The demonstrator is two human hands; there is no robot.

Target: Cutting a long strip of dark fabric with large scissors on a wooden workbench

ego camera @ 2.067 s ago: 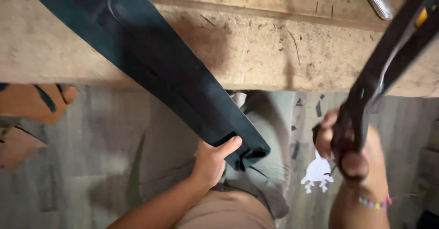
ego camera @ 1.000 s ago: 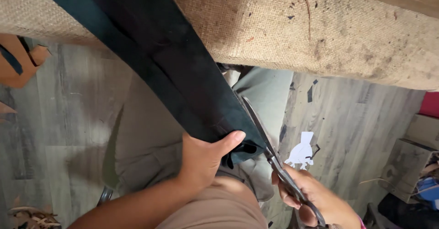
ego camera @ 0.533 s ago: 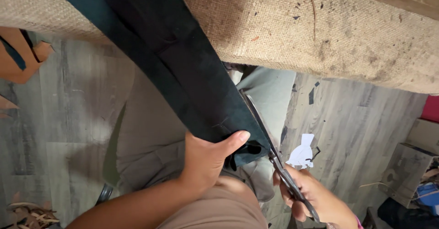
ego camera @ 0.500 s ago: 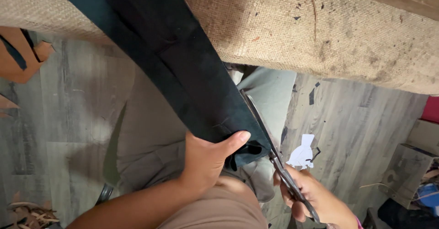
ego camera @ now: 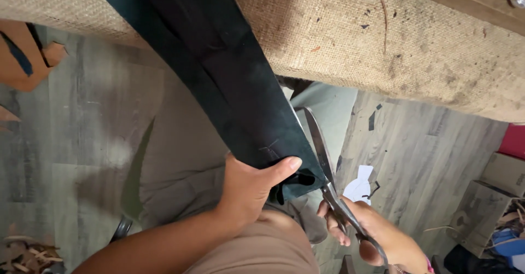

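Scissors (ego camera: pixel 333 181) gripped in my right hand (ego camera: pixel 377 235); left hand (ego camera: pixel 249 189) pinches dark leather strip (ego camera: pixel 219 71); I keep it taut, blades along edge.

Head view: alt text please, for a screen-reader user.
Seen from above, the left hand pinches the lower end of a long dark strip of material hanging off a burlap-covered bench, while the right hand holds metal scissors along the strip's right edge. Grey plank floor lies below.
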